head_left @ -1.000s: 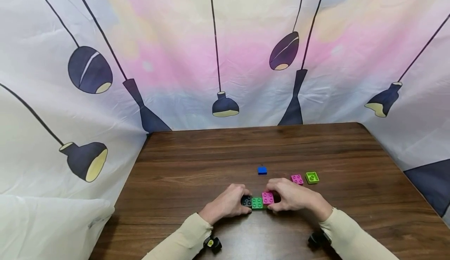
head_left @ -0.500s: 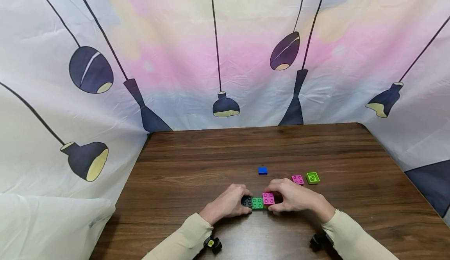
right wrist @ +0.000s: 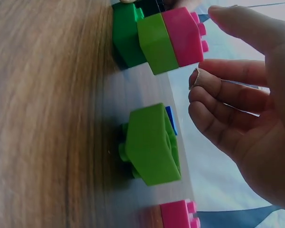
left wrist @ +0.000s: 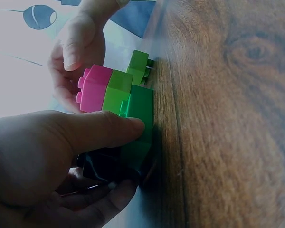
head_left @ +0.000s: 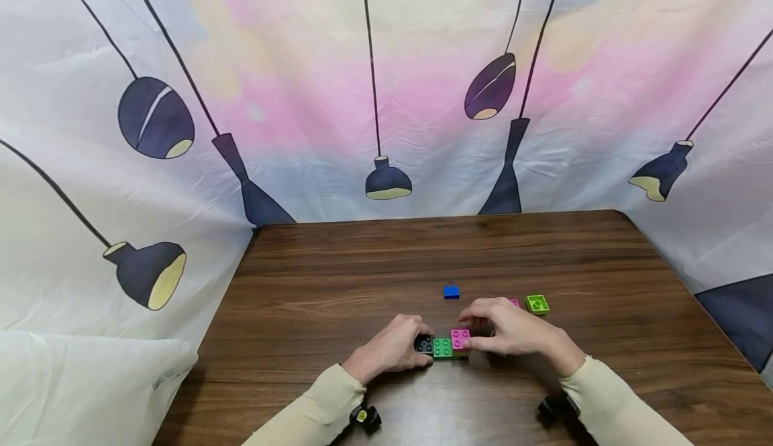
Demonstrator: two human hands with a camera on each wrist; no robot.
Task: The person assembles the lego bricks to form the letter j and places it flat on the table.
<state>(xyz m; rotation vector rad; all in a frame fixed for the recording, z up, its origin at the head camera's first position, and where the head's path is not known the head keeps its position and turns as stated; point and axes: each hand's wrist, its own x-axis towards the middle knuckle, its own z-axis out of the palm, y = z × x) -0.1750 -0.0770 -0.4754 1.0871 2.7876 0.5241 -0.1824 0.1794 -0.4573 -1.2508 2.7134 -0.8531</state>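
Near the front edge of the dark wooden counter [head_left: 362, 265], about midway along it, sits a small joined build of plastic studded bricks: one black brick [head_left: 424, 345] on the left, one dark green brick [head_left: 442, 348] in the middle, and one pink brick [head_left: 461, 339] on the right, which the wrist views show stacked on one lime green brick [left wrist: 118, 91]. That makes four bricks in the build. Three more lie loose on the counter behind it and to the right: one small blue brick [head_left: 451, 292], one lime green brick turned studs-down [head_left: 536, 304], and one pink brick [right wrist: 176, 214], mostly hidden behind the right hand in the head view.

The left hand [head_left: 392, 349] has its grip closed on the build's left end, thumb pressed along the dark green brick and fingers curled under the black one. The right hand [head_left: 513, 330] is beside the pink brick, its grip loosely apart: fingers gently bent, thumb extended above the pink brick. The right wrist view shows a gap between the fingertips and the brick, so the hand holds nothing.
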